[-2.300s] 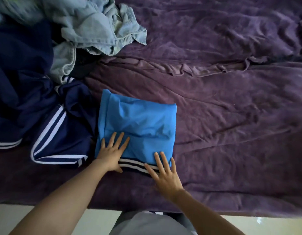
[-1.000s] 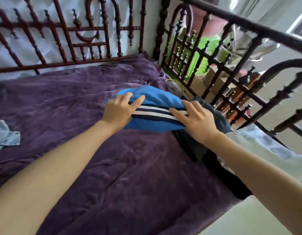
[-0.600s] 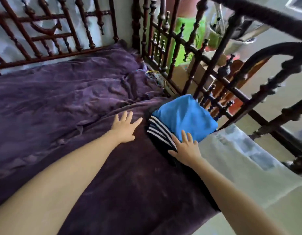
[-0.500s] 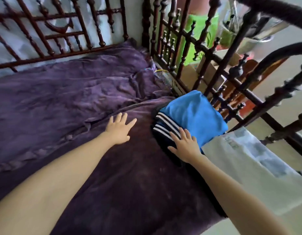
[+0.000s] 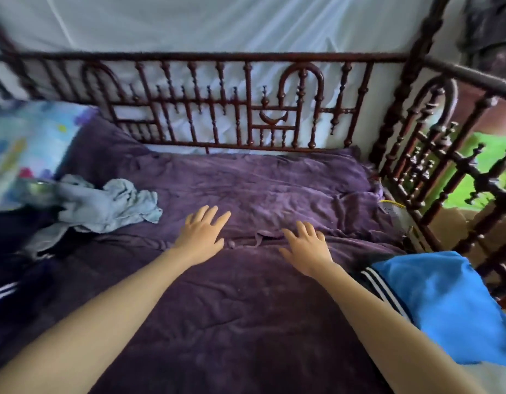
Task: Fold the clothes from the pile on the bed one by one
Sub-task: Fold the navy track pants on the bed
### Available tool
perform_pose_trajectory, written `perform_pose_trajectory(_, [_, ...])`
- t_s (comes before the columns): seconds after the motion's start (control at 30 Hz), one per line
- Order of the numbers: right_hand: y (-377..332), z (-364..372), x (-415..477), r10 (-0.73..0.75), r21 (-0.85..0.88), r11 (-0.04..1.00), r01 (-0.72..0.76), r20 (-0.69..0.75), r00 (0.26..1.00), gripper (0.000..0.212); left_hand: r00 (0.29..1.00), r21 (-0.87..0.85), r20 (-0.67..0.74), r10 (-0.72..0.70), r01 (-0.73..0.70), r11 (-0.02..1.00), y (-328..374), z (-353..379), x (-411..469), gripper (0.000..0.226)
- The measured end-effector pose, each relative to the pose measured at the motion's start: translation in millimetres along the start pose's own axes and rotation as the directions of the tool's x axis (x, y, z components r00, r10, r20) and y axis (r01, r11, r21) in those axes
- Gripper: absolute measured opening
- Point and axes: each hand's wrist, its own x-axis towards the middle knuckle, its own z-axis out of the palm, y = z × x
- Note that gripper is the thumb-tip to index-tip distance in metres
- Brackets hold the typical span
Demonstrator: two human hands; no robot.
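The folded blue garment [image 5: 445,302] with black-and-white stripes lies at the bed's right end, on darker folded clothes. The unfolded pile sits at the left: a crumpled pale denim piece [image 5: 109,206] over dark navy clothes [image 5: 15,251] with white stripes. Both hands hover over the middle of the purple bedspread [image 5: 246,322], holding nothing. My left hand [image 5: 202,233] has its fingers spread. My right hand [image 5: 304,247] is likewise spread, well left of the blue garment.
A dark carved wooden railing [image 5: 246,109] runs along the far side and the right end [image 5: 445,172] of the bed. A colourful patterned pillow [image 5: 24,146] lies at the far left. Cardboard boxes [image 5: 456,226] stand beyond the right railing.
My right hand has let go of the folded blue garment and swung left. The view turned left, bringing the pile into sight. Both hands now hover over mid-bed.
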Motion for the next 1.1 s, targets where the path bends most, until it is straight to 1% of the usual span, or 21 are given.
perform_pose_trajectory(0.1, [-76, -17, 25, -0.186, 0.01, 0.982, 0.187, -0.041, 0.982, 0.054, 0.986, 0.012, -0.032, -0.167, 0.167, 0.986, -65, -16, -60, 0.065])
perform_pose_trajectory(0.23, [-194, -42, 35, -0.418, 0.051, 0.906, 0.42, -0.054, 0.907, 0.056, 0.912, 0.045, -0.056, -0.405, 0.408, 0.912, -141, -34, -144, 0.062])
perform_pose_trajectory(0.37, [-277, -57, 17, -0.545, 0.043, 0.834, 0.55, -0.092, 0.833, 0.055, 0.833, 0.033, -0.115, -0.541, 0.548, 0.836, -186, -47, -210, 0.061])
perform_pose_trajectory(0.43, [-305, -64, 5, -0.582, 0.018, 0.81, 0.587, -0.102, 0.806, 0.055, 0.806, 0.016, -0.141, -0.574, 0.582, 0.813, -201, -51, -238, 0.062])
perform_pose_trajectory(0.5, [-328, -71, -5, -0.597, 0.015, 0.798, 0.602, -0.108, 0.795, 0.054, 0.791, -0.003, -0.161, -0.59, 0.598, 0.802, -216, -54, -263, 0.061])
perform_pose_trajectory(0.63, [-373, -79, -29, -0.589, 0.009, 0.803, 0.596, -0.143, 0.795, 0.053, 0.764, -0.039, -0.214, -0.608, 0.615, 0.787, -250, -62, -317, 0.061])
perform_pose_trajectory(0.7, [-403, -78, -46, -0.571, 0.02, 0.813, 0.582, -0.167, 0.803, 0.053, 0.756, -0.069, -0.237, -0.61, 0.613, 0.787, -265, -65, -349, 0.061])
perform_pose_trajectory(0.77, [-441, -73, -71, -0.581, 0.025, 0.803, 0.596, -0.19, 0.791, 0.052, 0.751, -0.095, -0.25, -0.611, 0.609, 0.787, -282, -68, -386, 0.061])
perform_pose_trajectory(0.87, [-502, -61, -110, -0.639, 0.018, 0.76, 0.649, -0.161, 0.752, 0.053, 0.737, -0.106, -0.268, -0.62, 0.617, 0.779, -310, -72, -446, 0.059])
perform_pose_trajectory(0.93, [-536, -58, -126, -0.666, 0.001, 0.74, 0.673, -0.137, 0.733, 0.054, 0.702, -0.14, -0.292, -0.65, 0.641, 0.755, -330, -76, -479, 0.059])
perform_pose_trajectory(1.0, [-564, -61, -136, -0.68, -0.002, 0.729, 0.684, -0.115, 0.724, 0.055, 0.667, -0.195, -0.288, -0.687, 0.661, 0.724, -346, -79, -508, 0.059])
perform_pose_trajectory(1.1, [-594, -63, -145, -0.7, -0.018, 0.711, 0.703, -0.117, 0.705, 0.057, 0.639, -0.233, -0.272, -0.719, 0.681, 0.694, -364, -76, -538, 0.06])
